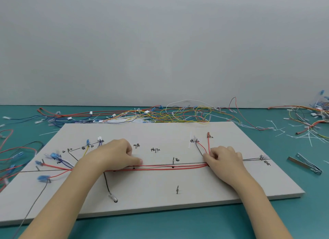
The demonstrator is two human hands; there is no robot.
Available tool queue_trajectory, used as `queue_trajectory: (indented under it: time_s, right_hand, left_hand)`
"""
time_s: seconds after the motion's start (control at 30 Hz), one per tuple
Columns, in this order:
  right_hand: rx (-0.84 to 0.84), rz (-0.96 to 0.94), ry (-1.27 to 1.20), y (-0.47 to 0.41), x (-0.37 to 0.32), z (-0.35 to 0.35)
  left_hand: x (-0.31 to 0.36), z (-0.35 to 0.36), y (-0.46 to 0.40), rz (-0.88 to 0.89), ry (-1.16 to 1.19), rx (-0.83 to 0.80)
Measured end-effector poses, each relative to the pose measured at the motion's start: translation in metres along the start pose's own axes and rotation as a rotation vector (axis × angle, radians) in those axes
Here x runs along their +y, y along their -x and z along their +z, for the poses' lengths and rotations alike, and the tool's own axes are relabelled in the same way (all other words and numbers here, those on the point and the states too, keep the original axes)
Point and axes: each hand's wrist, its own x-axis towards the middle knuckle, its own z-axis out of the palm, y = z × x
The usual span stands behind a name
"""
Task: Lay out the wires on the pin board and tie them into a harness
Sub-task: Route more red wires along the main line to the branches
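Both hands are pinching red wires on the pin board; loose wires are cluttering the tabletop's far edge.

You have handwritten black marks on the pin board, one beside each pin. Most are too small or blurred to read. The mark by the pin right of centre looks like 白. Those at far right and far left look like 红. No brands or numbers are legible.
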Motion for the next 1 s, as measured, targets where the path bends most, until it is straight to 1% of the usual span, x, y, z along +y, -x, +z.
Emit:
queue_trajectory:
  time_s: [0.1, 0.17, 0.33, 0.5, 0.67, 0.9, 1.0]
  right_hand:
    - [-0.034, -0.017, 0.061, 0.0, -0.002, -0.002]
    - [-0.055, -0.028, 0.074, 0.001, -0.003, -0.004]
    - [-0.082, -0.029, -0.016, 0.004, -0.007, -0.008]
    - [-0.083, -0.012, -0.144, 0.005, -0.008, -0.012]
    - [-0.119, -0.014, -0.249, 0.004, -0.005, -0.014]
    - [-0.124, -0.012, -0.269, 0.002, -0.003, -0.013]
    - [-0.113, 0.022, -0.272, 0.003, 0.002, -0.018]
  left_hand:
    - [0.008, 0.002, 0.005, -0.041, -0.153, -0.021]
    - [0.014, 0.005, 0.009, -0.031, -0.248, -0.018]
    - [0.026, 0.012, 0.014, 0.003, -0.341, -0.029]
    - [0.024, 0.012, 0.014, 0.026, -0.292, -0.058]
    - [0.022, 0.009, 0.014, 0.047, -0.242, -0.068]
    - [0.021, 0.011, 0.015, 0.022, -0.158, -0.048]
    - [0.03, 0.018, 0.015, 0.013, -0.107, -0.024]
